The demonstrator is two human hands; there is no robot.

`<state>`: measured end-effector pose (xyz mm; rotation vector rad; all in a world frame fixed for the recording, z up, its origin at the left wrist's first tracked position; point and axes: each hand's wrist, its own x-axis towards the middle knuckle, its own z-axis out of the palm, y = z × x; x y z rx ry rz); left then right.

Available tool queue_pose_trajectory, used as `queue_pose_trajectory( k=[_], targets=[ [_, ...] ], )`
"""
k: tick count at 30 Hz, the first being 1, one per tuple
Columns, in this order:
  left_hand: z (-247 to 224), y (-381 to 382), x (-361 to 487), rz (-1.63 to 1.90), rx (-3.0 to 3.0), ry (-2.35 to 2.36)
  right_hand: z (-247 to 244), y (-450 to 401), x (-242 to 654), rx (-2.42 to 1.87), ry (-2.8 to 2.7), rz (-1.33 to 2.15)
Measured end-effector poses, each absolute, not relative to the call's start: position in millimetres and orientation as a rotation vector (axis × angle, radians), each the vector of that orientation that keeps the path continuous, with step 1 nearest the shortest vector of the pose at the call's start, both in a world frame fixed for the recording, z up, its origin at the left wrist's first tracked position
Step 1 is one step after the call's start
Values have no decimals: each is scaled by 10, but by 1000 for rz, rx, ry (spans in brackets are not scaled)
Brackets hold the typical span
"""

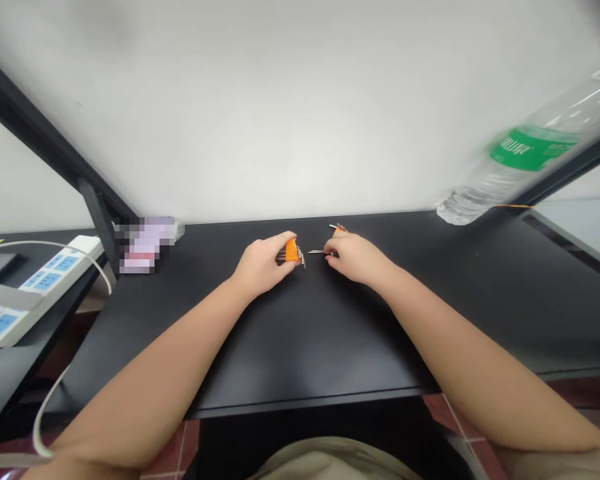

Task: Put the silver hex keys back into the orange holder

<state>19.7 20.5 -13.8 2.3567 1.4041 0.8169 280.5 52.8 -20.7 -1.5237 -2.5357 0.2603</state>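
Observation:
My left hand [266,263] is closed around an orange holder [293,250] with several short bent metal keys, which look like hex keys, sticking out of its right side. Facing it across a small gap, my right hand [353,256] pinches a thin metal hex key [317,252] whose end points left toward the holder. Just behind the right fingers, another metal piece with an orange part [339,228] shows; the hand covers most of it. Both hands are low over the black table [310,340], near its middle.
A large clear bottle with a green label [525,148] stands at the back right. At the left are a blurred-out lilac packet [147,243], a white power strip [45,283] and a white cable [50,393]. Black frame bars [45,127] slope along the side, and a white wall [290,113] rises behind.

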Motion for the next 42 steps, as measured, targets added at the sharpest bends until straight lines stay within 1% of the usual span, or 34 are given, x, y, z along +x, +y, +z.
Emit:
queue_pose_trajectory(
  k=[7,12,14,19,22,25,35,42],
  targets=[
    [-135,213,186,798,2365,1393,-160,515,2777,-1576,-2555,259],
    [-155,221,182,807,2376,1391,-85,405,2728,-1740,-2579,330],
    [-171,228,177,812,2385,1390,-44,362,2713,-1707,-2542,385],
    [-217,241,167,870,2417,1348,39,305,2678,-1269,-2279,801],
    [-236,241,165,905,2436,1274,30,289,2654,-1188,-2104,1059],
    [-248,242,164,945,2452,1222,13,282,2640,-1175,-2001,1192],
    [-258,245,151,1007,2414,1168,80,281,2675,-1171,-1934,1244],
    [-253,251,150,939,2463,1192,109,294,2717,-1188,-1924,1271]
  ],
)
